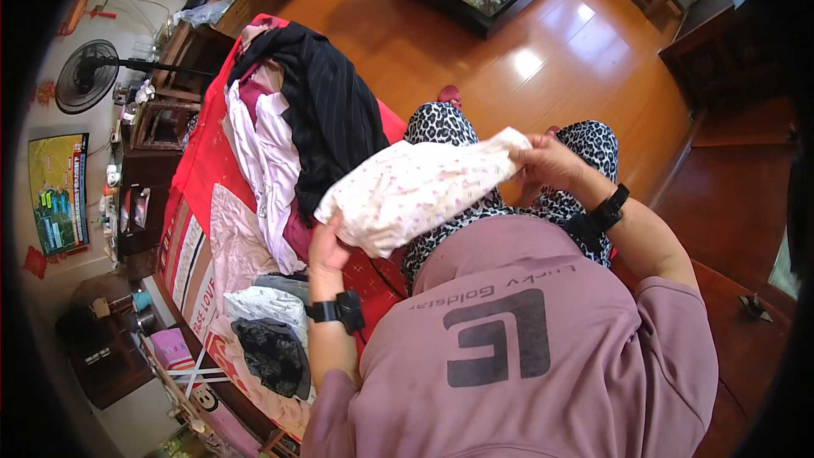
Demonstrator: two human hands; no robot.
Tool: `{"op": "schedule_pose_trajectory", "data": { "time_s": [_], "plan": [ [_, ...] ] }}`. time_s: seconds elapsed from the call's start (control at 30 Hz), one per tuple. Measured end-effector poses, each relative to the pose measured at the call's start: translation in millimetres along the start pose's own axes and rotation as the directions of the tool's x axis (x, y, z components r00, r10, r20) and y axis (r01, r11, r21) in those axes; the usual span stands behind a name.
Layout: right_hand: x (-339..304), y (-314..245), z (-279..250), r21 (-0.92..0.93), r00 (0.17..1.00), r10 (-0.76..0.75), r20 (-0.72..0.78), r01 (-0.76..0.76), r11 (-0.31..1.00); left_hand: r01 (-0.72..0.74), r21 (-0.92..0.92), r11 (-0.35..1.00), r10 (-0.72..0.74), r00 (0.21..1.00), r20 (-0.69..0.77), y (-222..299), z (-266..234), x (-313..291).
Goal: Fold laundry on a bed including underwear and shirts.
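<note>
Head view shows us wearing a mauve shirt (pixel 509 411) with a line of dark Latin letters, upside down from where we look, and a large blocky dark emblem on the near side of it. At the left, the bed (pixel 188 174) has a red cover, and its printed part nearer to us carries big capital letters along a striped band. Farther left, a bright panel (pixel 58 195) bears coloured characters and small labels, too fine for us to make out fully. Between our hands, above our leopard-print trousers (pixel 596 146), is the cloth (pixel 424 191): white or cream, thin and soft, scattered with small pink and purplish motifs, loosely creased, its near edge sagging. Our left hand (pixel 329 246) grips its near left end, thumb over the fabric; our right hand (pixel 547 163) pinches its far right end, fingers closed on a bunched corner. Both wrists wear black bands. On the bed, left of the cloth, lie a black pinstriped garment (pixel 331 106), a pale lilac one (pixel 273 153) beside it and, nearer to us, a dark patterned piece (pixel 270 356) over a whitish one (pixel 275 305).
</note>
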State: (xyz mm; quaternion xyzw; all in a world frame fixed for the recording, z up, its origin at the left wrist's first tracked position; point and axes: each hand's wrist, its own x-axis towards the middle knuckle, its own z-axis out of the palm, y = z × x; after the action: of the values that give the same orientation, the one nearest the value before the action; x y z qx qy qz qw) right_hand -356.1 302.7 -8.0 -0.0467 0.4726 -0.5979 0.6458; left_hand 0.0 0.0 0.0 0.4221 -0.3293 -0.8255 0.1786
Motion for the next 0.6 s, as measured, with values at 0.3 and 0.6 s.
{"op": "schedule_pose_trajectory", "data": {
  "time_s": [0.3, 0.6],
  "plan": [
    [-26, -59, 26, -0.092, 0.94, -0.334, 0.066, 0.34, 0.936, -0.109, 0.035, 0.993, 0.109, 0.994, 0.018, 56, 47, 7],
    [2, -6, -13, -0.263, 0.987, -0.015, -0.161, -0.029, 0.964, 0.211, -0.115, 0.971, -0.188, 0.965, 0.182, -61, 18, 47]
  ]
}}
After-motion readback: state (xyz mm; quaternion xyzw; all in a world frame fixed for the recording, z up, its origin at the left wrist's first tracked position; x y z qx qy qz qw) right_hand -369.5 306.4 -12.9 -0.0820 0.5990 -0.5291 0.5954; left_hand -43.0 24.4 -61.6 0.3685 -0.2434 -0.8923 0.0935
